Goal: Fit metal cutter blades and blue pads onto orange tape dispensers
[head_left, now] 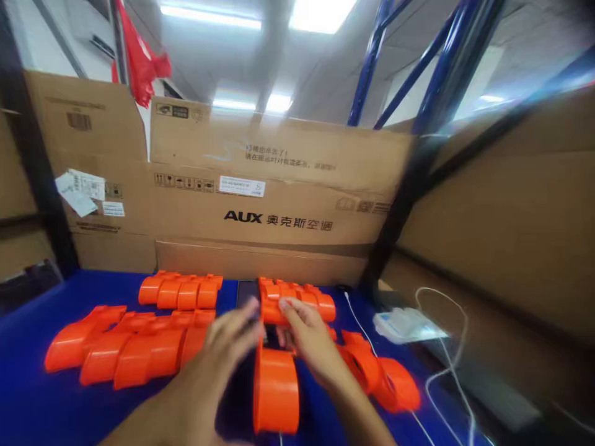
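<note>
Several orange curved plastic pieces lie in rows on a blue table (37, 409). My right hand (309, 337) reaches forward, its fingertips pressed on an orange piece (279, 306) in the far middle row. My left hand (230, 344) is blurred beside it, fingers stretched toward a dark phone-like slab (247, 291) between the rows. A large orange piece (276, 390) stands just below both hands. More orange pieces lie at the left (125, 350), at the back left (181, 291) and at the right (381, 375).
Cardboard boxes (279, 210) printed AUX wall off the back of the table, and more cardboard (511, 217) lines the right. A white cable (446, 365) and a white packet (404, 325) lie at the right. Blue rack posts (372, 62) rise behind.
</note>
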A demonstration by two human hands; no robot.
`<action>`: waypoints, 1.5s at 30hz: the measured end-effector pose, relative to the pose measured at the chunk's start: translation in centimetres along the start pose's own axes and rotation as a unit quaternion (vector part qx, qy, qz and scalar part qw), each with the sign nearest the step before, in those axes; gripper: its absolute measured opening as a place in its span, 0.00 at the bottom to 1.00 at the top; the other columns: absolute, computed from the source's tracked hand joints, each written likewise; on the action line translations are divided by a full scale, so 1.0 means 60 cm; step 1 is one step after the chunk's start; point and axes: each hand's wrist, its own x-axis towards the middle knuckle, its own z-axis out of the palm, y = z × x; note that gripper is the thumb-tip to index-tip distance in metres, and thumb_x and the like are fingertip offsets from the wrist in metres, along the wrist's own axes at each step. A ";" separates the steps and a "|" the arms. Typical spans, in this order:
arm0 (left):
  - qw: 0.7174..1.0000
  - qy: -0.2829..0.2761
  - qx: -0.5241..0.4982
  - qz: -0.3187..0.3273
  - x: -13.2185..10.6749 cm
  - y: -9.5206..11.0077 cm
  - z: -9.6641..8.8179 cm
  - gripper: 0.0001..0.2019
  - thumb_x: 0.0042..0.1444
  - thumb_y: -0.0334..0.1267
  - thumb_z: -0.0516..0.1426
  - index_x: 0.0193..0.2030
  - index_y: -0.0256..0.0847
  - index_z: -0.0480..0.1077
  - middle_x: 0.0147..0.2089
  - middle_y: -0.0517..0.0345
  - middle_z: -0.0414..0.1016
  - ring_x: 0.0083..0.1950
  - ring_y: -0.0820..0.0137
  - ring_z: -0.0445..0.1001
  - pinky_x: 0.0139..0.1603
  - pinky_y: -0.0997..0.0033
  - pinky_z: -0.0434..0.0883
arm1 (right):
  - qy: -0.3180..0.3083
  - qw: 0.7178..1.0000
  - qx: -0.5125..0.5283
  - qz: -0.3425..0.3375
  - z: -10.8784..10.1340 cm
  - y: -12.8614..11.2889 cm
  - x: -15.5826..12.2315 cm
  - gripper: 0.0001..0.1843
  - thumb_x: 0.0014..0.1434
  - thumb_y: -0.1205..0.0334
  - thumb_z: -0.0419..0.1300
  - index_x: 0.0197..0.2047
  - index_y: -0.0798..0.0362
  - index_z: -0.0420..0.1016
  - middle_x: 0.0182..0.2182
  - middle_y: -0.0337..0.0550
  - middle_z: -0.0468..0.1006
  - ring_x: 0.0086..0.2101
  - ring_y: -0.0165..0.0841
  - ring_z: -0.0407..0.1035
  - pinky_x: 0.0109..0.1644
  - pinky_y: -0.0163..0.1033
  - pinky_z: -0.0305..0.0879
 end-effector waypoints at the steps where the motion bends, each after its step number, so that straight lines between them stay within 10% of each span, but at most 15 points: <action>1: 0.999 -0.023 -0.023 -0.026 0.005 0.001 0.011 0.32 0.51 0.58 0.62 0.59 0.43 0.73 0.71 0.44 0.64 0.66 0.45 0.65 0.65 0.50 0.60 | 0.002 1.000 -0.001 -0.002 0.003 0.000 0.014 0.29 0.68 0.37 0.44 0.34 0.52 0.70 0.13 0.32 0.67 0.12 0.27 0.56 0.16 0.31 0.50; 6: 0.988 -0.042 -0.093 -0.113 0.047 -0.008 0.048 0.20 0.56 0.48 0.63 0.52 0.41 0.75 0.41 0.51 0.84 0.34 0.66 0.80 0.39 0.69 0.74 | -0.014 0.999 -0.026 -0.022 0.017 0.006 0.076 0.28 0.69 0.40 0.46 0.32 0.52 0.72 0.15 0.33 0.67 0.17 0.29 0.61 0.22 0.33 0.57; 10: 0.991 0.010 -0.077 -0.113 0.092 -0.034 0.033 0.16 0.52 0.49 0.66 0.38 0.39 0.76 0.15 0.65 0.72 0.15 0.75 0.67 0.19 0.80 0.62 | -0.028 0.996 -0.063 -0.049 -0.001 0.019 0.097 0.23 0.71 0.47 0.47 0.34 0.52 0.74 0.26 0.39 0.75 0.29 0.33 0.69 0.37 0.38 0.64; 17: 0.992 -0.030 -0.029 -0.118 0.081 -0.068 -0.018 0.23 0.59 0.51 0.59 0.54 0.36 0.72 0.16 0.61 0.74 0.17 0.73 0.69 0.22 0.77 0.64 | -0.191 0.934 -0.288 -0.085 -0.064 0.049 0.062 0.02 0.62 0.62 0.63 0.37 0.50 0.76 0.38 0.43 0.73 0.43 0.39 0.66 0.49 0.43 0.62; 21: 0.987 -0.085 -0.034 -0.131 0.072 -0.097 -0.035 0.34 0.60 0.51 0.58 0.68 0.39 0.56 0.18 0.60 0.77 0.17 0.70 0.70 0.21 0.75 0.64 | -0.222 0.917 -0.328 -0.050 -0.060 0.057 0.046 0.07 0.57 0.60 0.68 0.40 0.48 0.77 0.43 0.44 0.70 0.46 0.42 0.65 0.52 0.46 0.61; 31: 0.986 -0.054 -0.084 -0.131 0.048 -0.148 -0.019 0.27 0.55 0.52 0.64 0.59 0.47 0.64 0.18 0.64 0.75 0.12 0.77 0.65 0.14 0.82 0.57 | -0.245 0.928 -0.274 -0.066 -0.054 0.049 0.046 0.04 0.58 0.69 0.64 0.34 0.50 0.76 0.41 0.42 0.72 0.45 0.38 0.66 0.53 0.46 0.62; 38: 0.986 -0.033 -0.081 -0.139 0.056 -0.143 -0.017 0.25 0.56 0.54 0.62 0.56 0.45 0.66 0.15 0.64 0.73 0.12 0.75 0.65 0.14 0.82 0.58 | -0.126 0.985 -0.116 0.033 -0.076 0.070 0.055 0.09 0.67 0.57 0.58 0.37 0.52 0.74 0.20 0.35 0.73 0.21 0.28 0.65 0.25 0.33 0.60; 45: 0.989 -0.029 -0.051 -0.135 0.056 -0.150 -0.010 0.26 0.54 0.54 0.63 0.54 0.43 0.69 0.15 0.64 0.72 0.13 0.75 0.63 0.15 0.80 0.58 | 0.027 0.979 0.193 0.051 -0.068 0.084 0.066 0.14 0.59 0.53 0.68 0.39 0.52 0.72 0.28 0.46 0.84 0.31 0.39 0.81 0.31 0.39 0.77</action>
